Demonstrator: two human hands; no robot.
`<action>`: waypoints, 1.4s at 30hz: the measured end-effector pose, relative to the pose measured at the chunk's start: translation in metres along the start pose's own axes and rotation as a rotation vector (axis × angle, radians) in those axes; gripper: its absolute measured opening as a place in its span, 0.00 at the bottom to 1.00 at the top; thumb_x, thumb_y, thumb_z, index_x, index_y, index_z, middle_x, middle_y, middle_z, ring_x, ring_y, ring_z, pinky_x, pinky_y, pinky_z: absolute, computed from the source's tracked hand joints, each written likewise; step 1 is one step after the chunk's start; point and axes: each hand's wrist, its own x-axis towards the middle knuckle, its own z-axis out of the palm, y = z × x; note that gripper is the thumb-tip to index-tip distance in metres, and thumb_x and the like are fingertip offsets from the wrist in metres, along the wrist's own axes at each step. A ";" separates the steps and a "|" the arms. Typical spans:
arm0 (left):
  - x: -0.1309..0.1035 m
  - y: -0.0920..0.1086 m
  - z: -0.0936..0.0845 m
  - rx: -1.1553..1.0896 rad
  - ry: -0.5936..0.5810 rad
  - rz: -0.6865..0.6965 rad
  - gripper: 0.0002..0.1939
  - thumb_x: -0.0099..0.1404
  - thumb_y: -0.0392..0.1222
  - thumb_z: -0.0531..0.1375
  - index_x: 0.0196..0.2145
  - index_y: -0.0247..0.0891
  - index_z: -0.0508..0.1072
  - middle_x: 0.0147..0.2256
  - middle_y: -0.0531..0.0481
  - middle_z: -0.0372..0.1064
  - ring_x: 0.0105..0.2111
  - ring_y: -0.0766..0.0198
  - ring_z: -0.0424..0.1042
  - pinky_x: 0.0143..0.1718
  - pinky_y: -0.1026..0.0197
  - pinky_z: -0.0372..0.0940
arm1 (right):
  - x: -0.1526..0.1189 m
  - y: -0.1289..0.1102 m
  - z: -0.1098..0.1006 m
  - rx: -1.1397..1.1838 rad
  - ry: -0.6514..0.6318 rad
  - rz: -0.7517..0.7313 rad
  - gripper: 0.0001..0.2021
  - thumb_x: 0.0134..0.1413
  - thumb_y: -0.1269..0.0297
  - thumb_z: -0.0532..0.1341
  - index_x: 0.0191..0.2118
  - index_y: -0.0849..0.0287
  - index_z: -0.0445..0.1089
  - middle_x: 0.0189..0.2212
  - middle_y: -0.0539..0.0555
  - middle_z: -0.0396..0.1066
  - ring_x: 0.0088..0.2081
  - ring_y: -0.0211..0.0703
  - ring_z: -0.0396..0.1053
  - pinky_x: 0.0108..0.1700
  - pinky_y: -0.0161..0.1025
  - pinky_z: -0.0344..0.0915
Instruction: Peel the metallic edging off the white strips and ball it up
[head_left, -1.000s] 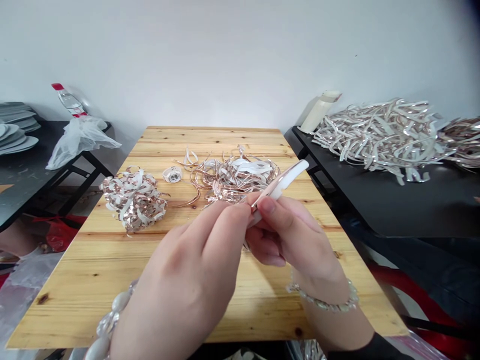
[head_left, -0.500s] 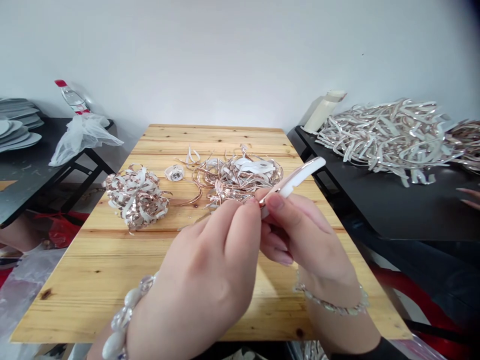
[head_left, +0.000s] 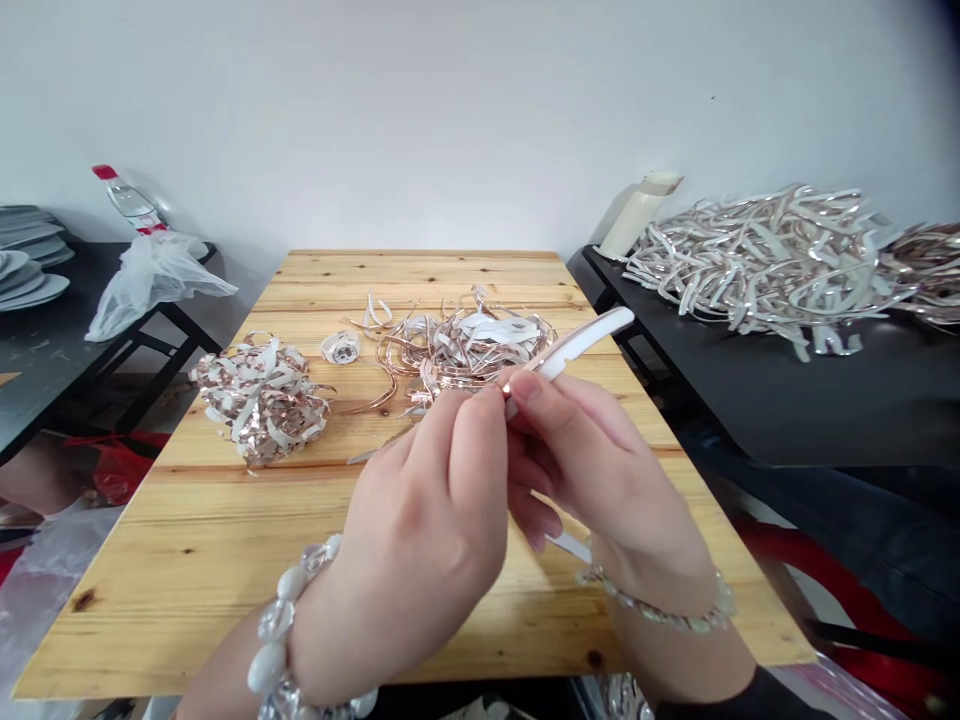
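**Curved strip held up between two hands, thin end exposed**

From my end of the feed, the right hand (head_left: 611, 470) has its thumb pressed down on a curved, glossy white strip with a rose-gold edge and a small notch (head_left: 592, 331), its fingers closed beneath. The strip slants up beyond that hand's thumb, clear of the pale pine worktop (head_left: 247, 545). The left hand (head_left: 435, 510) is curled in tight at the strip's near end; its fingertips are hidden, so I cannot tell whether they grip or only press.

What I'd worry about is the notch: a sharp bend there could, I judge, crease or tear the strip. A loosened right thumb might let it twist, and the free end has nothing supporting it. The tangled heap of white and rose-gold strips (head_left: 480, 345) lies just beyond the left hand, so a dropped piece could get lost in it. The loose ball of curled white and rose-gold ribbon (head_left: 262, 400), left of the left hand, could snag on the beaded bracelet.

As for containers, a clear plastic bottle with a red cap (head_left: 135, 205) stands well beyond the left hand, its fill unclear. A crumpled, translucent white bag (head_left: 154, 275) lies in front of it; I cannot make out any contents.
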 end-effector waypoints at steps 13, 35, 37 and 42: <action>0.005 0.002 -0.015 -0.106 -0.138 -0.056 0.10 0.68 0.29 0.50 0.42 0.40 0.64 0.32 0.53 0.69 0.30 0.68 0.70 0.30 0.68 0.65 | 0.001 -0.003 -0.002 0.157 -0.057 0.062 0.23 0.60 0.51 0.54 0.19 0.59 0.57 0.12 0.43 0.52 0.12 0.30 0.57 0.13 0.29 0.62; 0.010 -0.002 -0.009 -0.053 -0.126 -0.038 0.09 0.68 0.28 0.48 0.35 0.39 0.64 0.29 0.54 0.68 0.27 0.69 0.69 0.28 0.69 0.63 | 0.005 0.001 -0.003 0.165 -0.062 0.098 0.27 0.63 0.51 0.51 0.16 0.60 0.56 0.10 0.44 0.52 0.11 0.28 0.56 0.13 0.27 0.62; 0.010 -0.002 -0.009 -0.029 -0.124 -0.016 0.09 0.67 0.27 0.49 0.37 0.39 0.64 0.30 0.54 0.68 0.28 0.69 0.68 0.29 0.69 0.63 | 0.005 0.001 -0.004 0.170 -0.066 0.099 0.27 0.63 0.51 0.51 0.16 0.60 0.56 0.10 0.44 0.52 0.11 0.28 0.56 0.13 0.27 0.62; 0.009 -0.005 -0.009 0.023 -0.142 0.018 0.08 0.67 0.28 0.50 0.37 0.39 0.62 0.29 0.55 0.65 0.26 0.69 0.67 0.26 0.69 0.60 | 0.006 0.001 -0.006 0.131 -0.067 0.103 0.26 0.63 0.52 0.51 0.16 0.60 0.56 0.11 0.44 0.52 0.12 0.29 0.57 0.13 0.27 0.62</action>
